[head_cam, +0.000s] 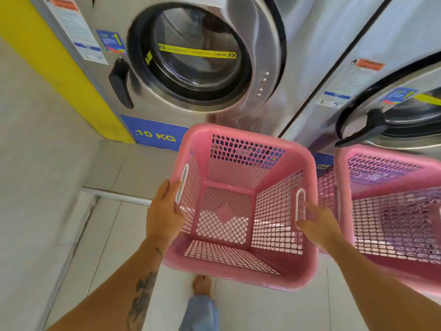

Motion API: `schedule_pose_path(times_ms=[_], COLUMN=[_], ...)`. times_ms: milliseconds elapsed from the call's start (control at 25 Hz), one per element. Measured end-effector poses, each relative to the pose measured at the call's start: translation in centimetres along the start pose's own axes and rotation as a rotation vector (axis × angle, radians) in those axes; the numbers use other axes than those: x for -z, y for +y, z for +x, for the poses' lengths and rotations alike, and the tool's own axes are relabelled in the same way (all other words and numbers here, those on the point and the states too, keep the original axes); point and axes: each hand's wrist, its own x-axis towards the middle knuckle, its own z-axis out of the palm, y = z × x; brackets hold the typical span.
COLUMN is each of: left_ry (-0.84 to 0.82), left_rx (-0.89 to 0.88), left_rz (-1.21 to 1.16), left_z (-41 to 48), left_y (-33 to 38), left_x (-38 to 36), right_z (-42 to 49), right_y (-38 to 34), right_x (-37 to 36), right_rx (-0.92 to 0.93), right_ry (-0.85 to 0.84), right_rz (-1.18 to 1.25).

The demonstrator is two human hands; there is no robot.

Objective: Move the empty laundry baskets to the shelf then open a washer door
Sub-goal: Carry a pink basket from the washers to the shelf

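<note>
Standing barefoot on pale floor tiles (114,235), one foot (202,284) showing at six o'clock below the lifted load. Gripping a pink laundry basket (241,275) at centre frame, apparently raised off the floor and tipped toward the viewer, empty inside with only lattice walls and base showing. Left hand (164,213) at nine o'clock of the basket, grip closed over the rim beside the white left handle slot (182,182), thumb lying on top. Right hand (319,223) at three o'clock, reaching along the outer wall by the right handle slot (300,204), fingers seen partly through the mesh; seeming to be holding the rim, though the exact closure staying hard to read there. Sitting just beside, at three o'clock toward the frame edge, a second pink basket (391,216), also looking empty and untouched. Further off, at twelve o'clock, a steel washer door (198,58) looking shut, black door handle (120,83) at its nine o'clock side, a blue "10 KG" label (155,136) beneath. At two o'clock, a neighbouring washer (405,115) with its own dark latch. Judging progress as early: one basket in hand, no shelf in view, the second basket waiting, the door-opening step not yet begun.
</note>
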Motion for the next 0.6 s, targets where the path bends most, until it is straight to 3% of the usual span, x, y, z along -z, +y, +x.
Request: schedule_pose_path(times_ms=[440, 600], left_ry=[0.137, 0.175], left_rx=[0.302, 0.296], left_rz=[0.003, -0.067], left_z=[-21.2, -29.0], left_y=[4.1, 5.3], left_x=[7.8, 8.7], right_z=[-17.5, -23.7], right_y=[7.4, 11.6], right_x=[1.6, 1.7], right_rx=[0.215, 0.262], right_ry=[-0.023, 0.008], right_rz=[0.08, 0.088])
